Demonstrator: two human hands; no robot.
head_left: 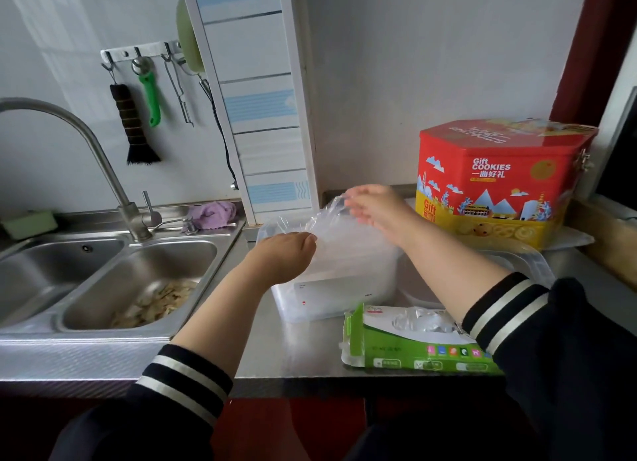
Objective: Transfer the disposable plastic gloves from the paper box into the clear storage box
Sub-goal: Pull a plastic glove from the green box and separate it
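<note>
**Gloves going into the clear box, almost there**

Both hands hold a stack of disposable plastic gloves (331, 226) right over the clear storage box (331, 298). The left hand (286, 254) has its fingers curled round the near edge, and the right hand (375, 207) pinches the far edge, a bit higher. The green paper box (413, 343) lies just in front of the clear box, torn open with some film showing inside. The box's lid (517, 257) sits just to its right. I'd lower the stack flat and let go only once it's seated; this stuff probably slides and springs back up.
</note>
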